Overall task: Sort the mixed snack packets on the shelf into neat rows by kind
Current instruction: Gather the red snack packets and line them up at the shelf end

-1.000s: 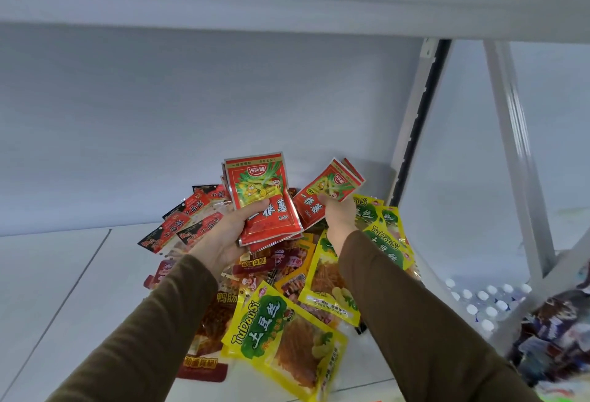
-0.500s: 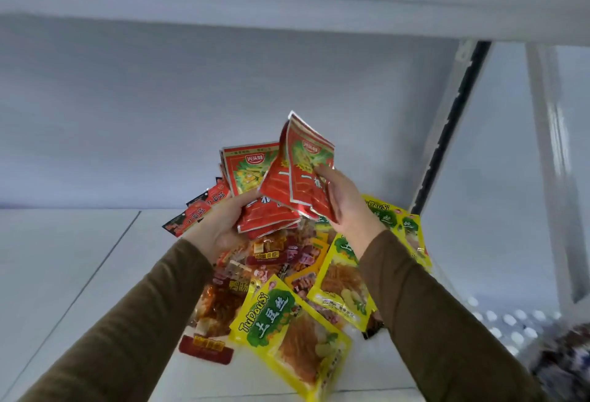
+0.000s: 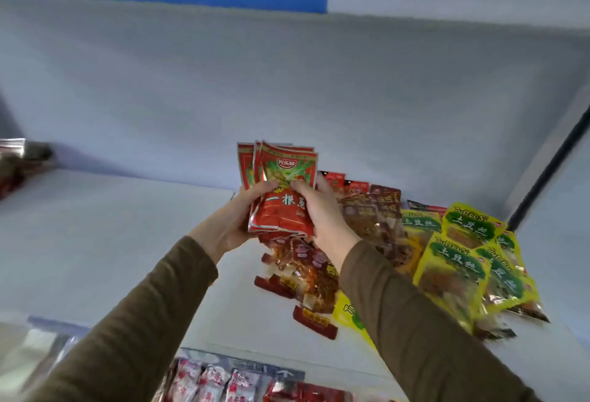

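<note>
Both hands — left hand [image 3: 234, 226], right hand [image 3: 322, 214] — grip one stack of red packets [image 3: 281, 191], fingers curled round it; yellow packets [image 3: 459, 261] lie on the shelf [image 3: 127, 242] right of that grip.

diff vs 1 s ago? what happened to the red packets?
The right hand brought its red packets over onto the left hand's bundle; both now hold one stack of red packets. The yellow packets and the mixed pile still lie on the shelf.
</note>
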Available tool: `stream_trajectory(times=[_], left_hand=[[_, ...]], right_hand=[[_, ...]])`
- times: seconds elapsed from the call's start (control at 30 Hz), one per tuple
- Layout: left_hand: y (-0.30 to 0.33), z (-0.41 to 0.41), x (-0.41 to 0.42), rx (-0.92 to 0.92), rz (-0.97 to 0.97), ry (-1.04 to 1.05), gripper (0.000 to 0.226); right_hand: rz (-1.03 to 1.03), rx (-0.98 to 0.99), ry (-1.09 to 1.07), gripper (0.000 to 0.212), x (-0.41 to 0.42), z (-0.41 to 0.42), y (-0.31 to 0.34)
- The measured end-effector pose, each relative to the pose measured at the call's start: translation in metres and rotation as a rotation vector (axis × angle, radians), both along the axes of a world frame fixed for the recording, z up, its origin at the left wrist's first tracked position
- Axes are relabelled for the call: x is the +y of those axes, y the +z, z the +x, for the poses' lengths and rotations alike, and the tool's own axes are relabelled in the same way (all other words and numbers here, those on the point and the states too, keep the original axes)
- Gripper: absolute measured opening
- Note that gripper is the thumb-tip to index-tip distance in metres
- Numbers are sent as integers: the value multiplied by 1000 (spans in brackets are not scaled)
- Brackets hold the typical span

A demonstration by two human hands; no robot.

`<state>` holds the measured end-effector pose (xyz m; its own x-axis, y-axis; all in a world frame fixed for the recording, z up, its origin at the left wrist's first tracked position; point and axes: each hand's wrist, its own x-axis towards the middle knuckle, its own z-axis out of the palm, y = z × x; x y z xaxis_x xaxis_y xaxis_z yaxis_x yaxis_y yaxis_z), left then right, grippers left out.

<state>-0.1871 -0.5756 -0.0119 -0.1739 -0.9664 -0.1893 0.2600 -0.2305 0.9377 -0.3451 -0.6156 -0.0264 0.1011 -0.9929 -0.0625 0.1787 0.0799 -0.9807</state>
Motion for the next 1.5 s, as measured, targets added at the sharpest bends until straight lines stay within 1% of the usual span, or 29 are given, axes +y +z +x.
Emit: stream_trajectory(times=[0.03, 0.1, 0.13, 0.17, 0.2, 0.27, 0.3, 0.37, 0.47, 0.57, 0.73, 0.83, 0.93, 1.0, 1.1, 1.17, 1.27, 1.33, 1.43, 1.5], left_hand=[[-1, 21, 4, 5, 3, 25, 63], [-3, 63, 12, 34, 16, 57, 59], [-2, 84, 16, 52, 16, 61, 56], [-2, 104, 20, 58, 9, 65, 54], [-1, 123, 23, 57, 2, 74, 52], [0, 158, 27, 55, 6, 97, 52], [1, 173, 28, 54, 19, 104, 53], [-1, 202, 26, 47, 52, 113, 56], [-5, 243, 18, 14, 99, 131, 58], [-5, 282, 12, -43, 116, 171, 54], [-6, 350, 0, -131, 157, 246, 48], [-3, 399, -4, -158, 203, 261, 45], [-2, 452, -12, -175, 238, 272, 37], [-9, 488, -23, -203, 232, 295, 46], [-24, 533, -45, -257, 180, 381, 70], [-32, 555, -59, -307, 149, 391, 73], [-39, 576, -77, -355, 122, 321, 72], [-41, 585, -85, -371, 124, 261, 79], [-49, 598, -96, -382, 153, 245, 95], [-55, 604, -101, -399, 177, 270, 94]], right_hand=[[-10, 20, -2, 47, 1, 22, -2], [28, 15, 33, 85, -1, 64, -7], [82, 4, 71, 98, -1, 85, -8], [133, -2, 121, 103, 1, 105, -8], [171, 10, 170, 98, 4, 123, -9], [217, 41, 233, 80, 9, 156, -11], [231, 40, 241, 76, 11, 171, -13], [237, 23, 241, 73, 12, 200, -15], [211, -25, 218, 76, 5, 242, -17], [171, -48, 210, 81, -9, 284, -25], [152, -72, 219, 78, -27, 360, -39], [148, -99, 217, 85, -37, 412, -48], [111, -118, 207, 91, -49, 464, -55], [82, -112, 210, 89, -57, 498, -61], [78, -123, 208, 77, -68, 542, -71], [102, -143, 199, 70, -74, 566, -75], [120, -149, 162, 64, -84, 592, -79], [127, -125, 164, 60, -89, 603, -82], [115, -34, 180, 66, -95, 617, -87], [96, 25, 151, 72, -98, 622, -91]])
